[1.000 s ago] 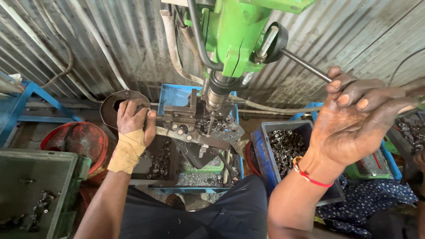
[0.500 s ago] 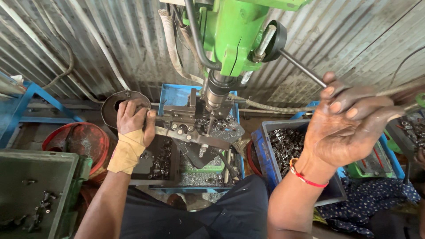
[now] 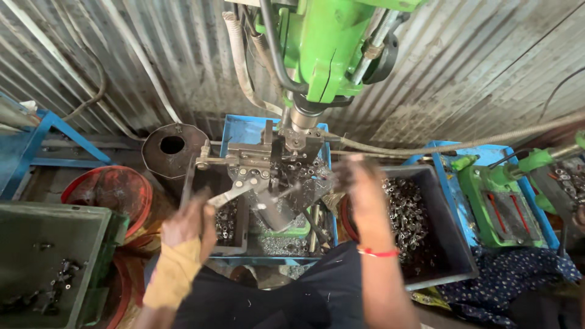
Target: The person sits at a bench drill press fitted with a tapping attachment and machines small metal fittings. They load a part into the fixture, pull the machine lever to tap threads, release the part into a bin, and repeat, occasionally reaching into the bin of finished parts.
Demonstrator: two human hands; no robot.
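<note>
far left bin: green-grey crate (image 3: 42, 244) at lower left, a few small dark metal parts lying in its bottom.
red tub: round red basin (image 3: 113, 190) just right of the crate, rim worn, partly behind the left forearm.
dark can: black cylinder with a round hole on top (image 3: 172, 149), standing against the corrugated metal wall (image 3: 487, 67).
left hand: left hand (image 3: 189, 222) raised in front of the dark tray, blurred; yellow wrap on the wrist. Fingers look loosely curled, nothing clearly in them; cannot tell for sure if it grips anything. Close to the clamp lever, contact unclear.
clamp lever: light metal handle (image 3: 234, 194) sticking out down-left from the fixture, just beside the left fingertips.
fixture: grey metal jig with bolts (image 3: 262, 170) on the blue drill table (image 3: 241, 131), directly under the spindle; chips and small metal pieces around it.
drill press: green machine head (image 3: 329, 45) top centre, spindle pointing down onto the fixture, hoses running beside it.
right hand: right hand (image 3: 359, 176) blurred, hovering between the fixture and the parts bin, red thread on the wrist. Fingers too smeared; cannot tell if loose or clenched.
parts bin: dark tray (image 3: 454, 244) right of the hand, filled with small shiny metal rings.
far right: second green machine (image 3: 499, 201) on a blue stand, well apart from both hands.
</note>
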